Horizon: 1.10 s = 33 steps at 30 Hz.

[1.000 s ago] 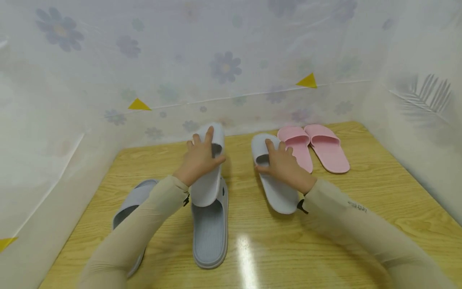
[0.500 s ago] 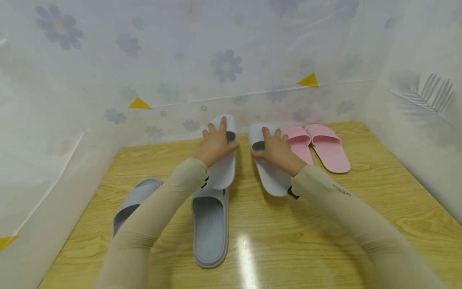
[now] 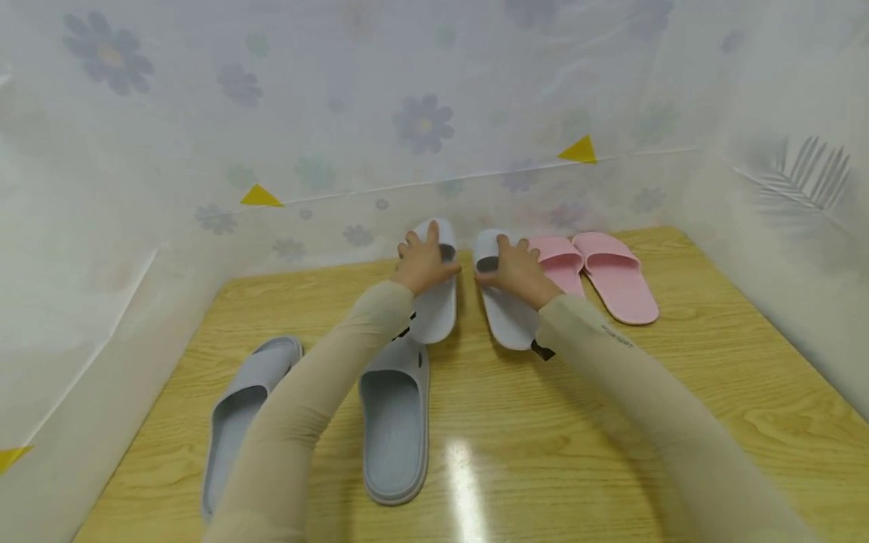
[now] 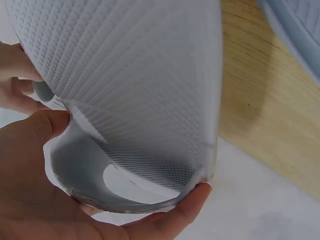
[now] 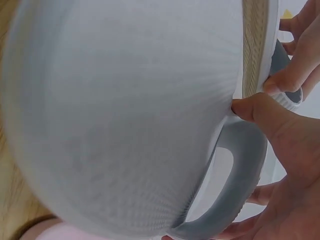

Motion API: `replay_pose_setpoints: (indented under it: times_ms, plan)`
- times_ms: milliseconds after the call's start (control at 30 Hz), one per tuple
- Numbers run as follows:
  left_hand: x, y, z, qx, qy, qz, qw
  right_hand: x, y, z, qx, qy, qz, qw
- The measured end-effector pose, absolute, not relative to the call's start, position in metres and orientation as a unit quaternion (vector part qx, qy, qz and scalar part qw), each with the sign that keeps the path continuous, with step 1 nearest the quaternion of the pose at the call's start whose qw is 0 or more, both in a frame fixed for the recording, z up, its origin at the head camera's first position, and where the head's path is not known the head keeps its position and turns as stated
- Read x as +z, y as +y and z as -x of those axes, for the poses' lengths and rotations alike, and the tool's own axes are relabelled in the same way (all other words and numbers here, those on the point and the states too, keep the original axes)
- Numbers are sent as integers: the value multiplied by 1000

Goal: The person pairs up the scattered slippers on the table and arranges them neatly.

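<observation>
My left hand (image 3: 422, 264) grips a white slipper (image 3: 436, 313) across its strap, thumb on one edge and fingers on the other. My right hand (image 3: 519, 275) holds the matching white slipper (image 3: 505, 320) the same way. Both toes point at the back wall, with a narrow gap between the pair. In the left wrist view, the thumb and a fingertip pinch the two sides of the slipper's ribbed footbed (image 4: 140, 75) where the strap joins. The right wrist view has the other footbed (image 5: 125, 110) filling most of it, the thumb pressed on its inner edge.
A pair of pink slippers (image 3: 618, 283) lies just right of my right hand. Two grey slippers stand nearer, one (image 3: 394, 437) behind the left white slipper's heel, the other (image 3: 231, 422) partly under my left sleeve. A flower-printed sheet (image 3: 380, 128) hangs behind the wooden table (image 3: 543, 452).
Both hands have carried the white slippers away from me toward the back wall and closer together. The left one has moved right, off the grey slipper it overlapped.
</observation>
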<state>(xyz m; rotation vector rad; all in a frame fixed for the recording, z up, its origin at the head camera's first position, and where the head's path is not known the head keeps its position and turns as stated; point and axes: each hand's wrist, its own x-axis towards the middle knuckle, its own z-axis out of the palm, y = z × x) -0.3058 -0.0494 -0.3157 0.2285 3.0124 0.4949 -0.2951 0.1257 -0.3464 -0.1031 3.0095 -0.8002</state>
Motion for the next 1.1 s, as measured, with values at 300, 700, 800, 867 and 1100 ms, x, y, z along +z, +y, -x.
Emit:
replay_pose_setpoints:
  times_ms: [300, 700, 800, 867, 1100]
  plan:
    - [-330, -44, 326, 146, 982, -72, 92, -355, 120, 311, -254, 967, 22, 22]
    - [-352, -41, 345, 146, 976, -72, 143, -373, 118, 328, -234, 971, 1, 55]
    - [-356, -39, 346, 135, 978, -65, 147, -378, 117, 330, -233, 971, 2, 49]
    - [-357, -37, 346, 132, 977, -65, 151, -379, 117, 329, -236, 970, 5, 49]
    - [-358, -32, 340, 119, 975, -81, 168, -379, 116, 323, -228, 972, 4, 56]
